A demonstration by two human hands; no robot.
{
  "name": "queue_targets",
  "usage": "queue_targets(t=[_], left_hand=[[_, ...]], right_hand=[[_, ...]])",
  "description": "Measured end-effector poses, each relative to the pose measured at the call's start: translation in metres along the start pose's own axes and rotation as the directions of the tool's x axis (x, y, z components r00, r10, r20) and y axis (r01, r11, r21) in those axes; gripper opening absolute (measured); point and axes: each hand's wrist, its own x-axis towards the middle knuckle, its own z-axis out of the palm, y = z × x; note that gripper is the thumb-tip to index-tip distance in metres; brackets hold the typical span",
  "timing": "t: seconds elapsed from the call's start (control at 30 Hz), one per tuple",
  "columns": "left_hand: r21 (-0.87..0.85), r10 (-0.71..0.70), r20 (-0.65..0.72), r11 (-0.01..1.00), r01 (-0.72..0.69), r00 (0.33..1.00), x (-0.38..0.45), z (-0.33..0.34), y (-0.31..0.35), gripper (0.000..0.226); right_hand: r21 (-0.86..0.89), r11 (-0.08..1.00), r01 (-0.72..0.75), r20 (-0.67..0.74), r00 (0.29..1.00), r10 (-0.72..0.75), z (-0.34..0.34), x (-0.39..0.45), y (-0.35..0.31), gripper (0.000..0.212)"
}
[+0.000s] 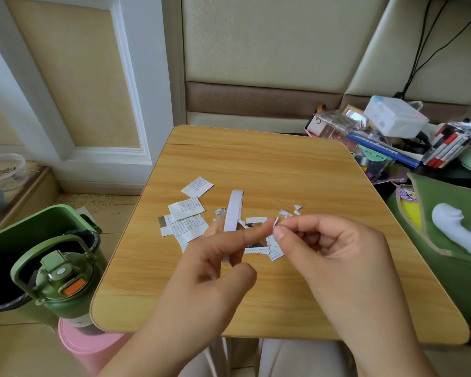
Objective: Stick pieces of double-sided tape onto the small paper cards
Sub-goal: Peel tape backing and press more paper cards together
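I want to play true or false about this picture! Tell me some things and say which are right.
1. The white roll of double-sided tape is on the left hand. True.
2. The right hand pinches a small white tape piece. True.
3. The small printed paper cards lie on a glass table. False: the table is light wood.
4. The green water bottle stands on the table. False: it is off the table, to its left.
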Motion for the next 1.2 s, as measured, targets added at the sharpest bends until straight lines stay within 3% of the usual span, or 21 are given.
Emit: queue_targets(t=[0.23,0.83,1.1,1.2], left_hand=[[0.231,0.075,-0.015,0.97,-0.069,0.997,-0.001,0.002,0.0006,0.06],[-0.148,-0.057,0.057,0.987,0.065,0.997,0.0012,-0.003,0.0029,0.046],[0.056,-0.018,-0.022,0.998,0.019,1.0,-0.0011,0.0012,0.0056,0.05],[0.051,-0.022,-0.015,0.998,0.023,1.0,-0.0018,0.0014,0.0096,0.05]], right_hand=[[-0.034,0.999,-0.04,0.009,0.999,0.041,0.0005,0.0003,-0.0003,0.016],[0.022,0.999,-0.025,0.03,0.999,0.024,-0.0026,0.0005,-0.0022,0.015],[0.028,0.997,-0.065,0.064,0.996,0.063,-0.0043,0.0001,-0.0021,0.014],[0.033,0.998,-0.062,0.064,0.996,0.059,-0.0037,0.0004,-0.0032,0.015]])
